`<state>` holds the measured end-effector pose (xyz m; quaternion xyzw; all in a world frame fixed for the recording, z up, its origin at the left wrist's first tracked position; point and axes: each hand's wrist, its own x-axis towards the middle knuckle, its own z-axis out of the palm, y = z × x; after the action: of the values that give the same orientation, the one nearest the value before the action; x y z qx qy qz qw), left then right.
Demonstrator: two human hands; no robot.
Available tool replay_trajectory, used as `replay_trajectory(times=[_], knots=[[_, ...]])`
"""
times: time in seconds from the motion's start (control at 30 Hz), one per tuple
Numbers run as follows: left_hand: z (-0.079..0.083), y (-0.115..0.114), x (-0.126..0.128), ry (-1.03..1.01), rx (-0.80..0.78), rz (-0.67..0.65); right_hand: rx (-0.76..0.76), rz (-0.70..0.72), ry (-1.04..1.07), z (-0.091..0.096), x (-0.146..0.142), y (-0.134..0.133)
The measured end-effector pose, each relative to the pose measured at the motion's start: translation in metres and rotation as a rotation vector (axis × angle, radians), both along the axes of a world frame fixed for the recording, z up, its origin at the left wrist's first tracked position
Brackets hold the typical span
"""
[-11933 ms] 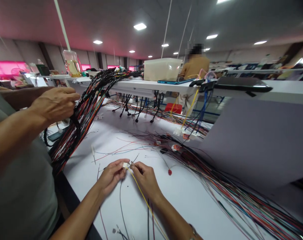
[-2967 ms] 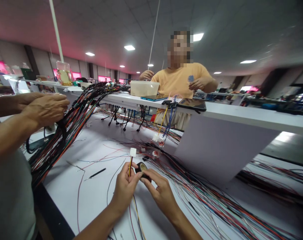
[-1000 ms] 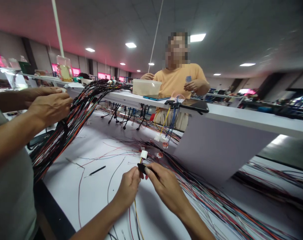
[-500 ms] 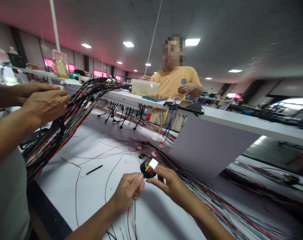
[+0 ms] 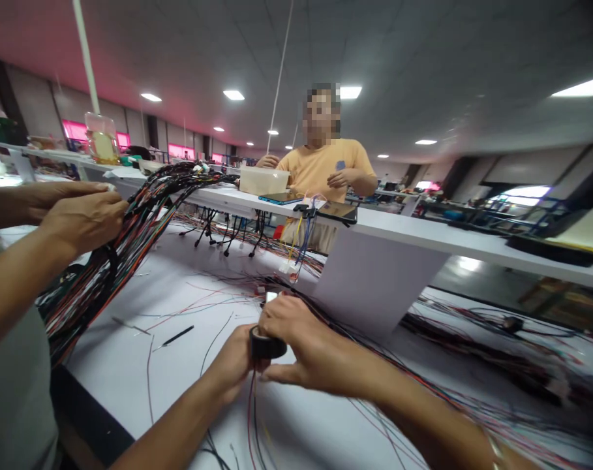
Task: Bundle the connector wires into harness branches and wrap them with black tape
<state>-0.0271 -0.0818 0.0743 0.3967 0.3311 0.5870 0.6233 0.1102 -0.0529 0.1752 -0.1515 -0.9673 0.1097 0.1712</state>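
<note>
We record a black tape roll (image 5: 264, 346) grasped between left hand (image 5: 232, 361) and right hand (image 5: 303, 343), both grips clenched; white connector (image 5: 271, 297) just above, wires (image 5: 251, 408) hanging below.

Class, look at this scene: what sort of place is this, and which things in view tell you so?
Probably a wiring-harness workshop: a long white workbench strewn with loose coloured wires, a thick bundled wiring harness, and a roll of black tape.

Wire harness (image 5: 100, 274) left on workbench (image 5: 188, 372); loose wires (image 5: 374, 356) right; plastic tub (image 5: 263, 180) on shelf (image 5: 423, 232) behind.
</note>
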Motion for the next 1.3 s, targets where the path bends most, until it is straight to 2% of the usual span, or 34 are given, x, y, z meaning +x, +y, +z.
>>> replay_trajectory(times=[0.07, 0.1, 0.17, 0.23, 0.3, 0.33, 0.4, 0.47, 0.5, 0.53, 0.6, 0.67, 0.73, 0.83, 0.87, 0.9, 0.93, 0.97, 1.03, 1.1, 1.13, 1.17, 1.2, 1.23, 1.3], knots=[[0.006, -0.002, -0.013, -0.131, 0.031, -0.033, 0.147, -0.161, 0.137, -0.021, 0.003, -0.015], [0.009, -0.004, -0.020, -0.211, 0.025, -0.073, 0.162, -0.199, 0.196, -0.032, 0.006, -0.019], [0.014, -0.009, -0.030, -0.311, 0.009, -0.082, 0.099, -0.221, 0.310, -0.053, 0.011, -0.020], [0.019, -0.017, -0.036, -0.290, 0.027, -0.005, -0.033, -0.229, 0.467, -0.068, 0.010, -0.016], [0.028, -0.025, -0.039, -0.124, 0.129, 0.141, -0.260, -0.253, 0.684, -0.078, -0.003, -0.012], [0.034, -0.029, -0.040, -0.003, 0.207, 0.222, -0.435, -0.253, 0.797, -0.081, -0.013, -0.011], [0.048, -0.036, -0.046, 0.256, 0.375, 0.337, -0.906, -0.186, 0.889, -0.084, -0.037, -0.010], [0.064, -0.040, -0.055, 0.468, 0.469, 0.314, -1.318, -0.054, 0.756, -0.085, -0.061, -0.012], [0.070, -0.041, -0.062, 0.538, 0.465, 0.261, -1.442, 0.006, 0.651, -0.084, -0.070, -0.014], [0.076, -0.041, -0.068, 0.586, 0.439, 0.209, -1.504, 0.046, 0.569, -0.083, -0.077, -0.018], [0.084, -0.040, -0.081, 0.625, 0.362, 0.189, -1.473, 0.067, 0.589, -0.080, -0.082, -0.027], [0.086, -0.039, -0.089, 0.612, 0.293, 0.260, -1.294, 0.057, 0.742, -0.077, -0.079, -0.037], [0.084, -0.038, -0.090, 0.576, 0.247, 0.302, -0.951, 0.011, 0.842, -0.074, -0.075, -0.047], [0.077, -0.039, -0.085, 0.518, 0.229, 0.304, -0.394, -0.077, 0.816, -0.073, -0.076, -0.055], [0.075, -0.040, -0.084, 0.507, 0.245, 0.308, -0.287, -0.102, 0.831, -0.073, -0.079, -0.056], [0.072, -0.041, -0.084, 0.500, 0.270, 0.315, -0.264, -0.125, 0.875, -0.073, -0.081, -0.055], [0.070, -0.042, -0.084, 0.497, 0.299, 0.324, -0.334, -0.144, 0.942, -0.074, -0.083, -0.053], [0.069, -0.043, -0.085, 0.494, 0.333, 0.332, -0.485, -0.160, 1.021, -0.075, -0.085, -0.051], [0.067, -0.045, -0.088, 0.469, 0.405, 0.332, -0.924, -0.179, 1.104, -0.078, -0.087, -0.044], [0.068, -0.046, -0.091, 0.435, 0.469, 0.310, -1.323, -0.152, 0.937, -0.082, -0.086, -0.038], [0.069, -0.045, -0.092, 0.428, 0.492, 0.293, -1.424, -0.130, 0.810, -0.083, -0.084, -0.037], [0.070, -0.044, -0.092, 0.429, 0.502, 0.284, -1.451, -0.114, 0.708, -0.084, -0.081, -0.037], [0.071, -0.043, -0.092, 0.436, 0.496, 0.284, -1.416, -0.103, 0.667, -0.085, -0.078, -0.038], [0.072, -0.042, -0.092, 0.445, 0.476, 0.291, -1.328, -0.093, 0.695, -0.084, -0.074, -0.040], [0.072, -0.038, -0.090, 0.456, 0.413, 0.316, -1.028, -0.075, 0.825, -0.082, -0.070, -0.046]])
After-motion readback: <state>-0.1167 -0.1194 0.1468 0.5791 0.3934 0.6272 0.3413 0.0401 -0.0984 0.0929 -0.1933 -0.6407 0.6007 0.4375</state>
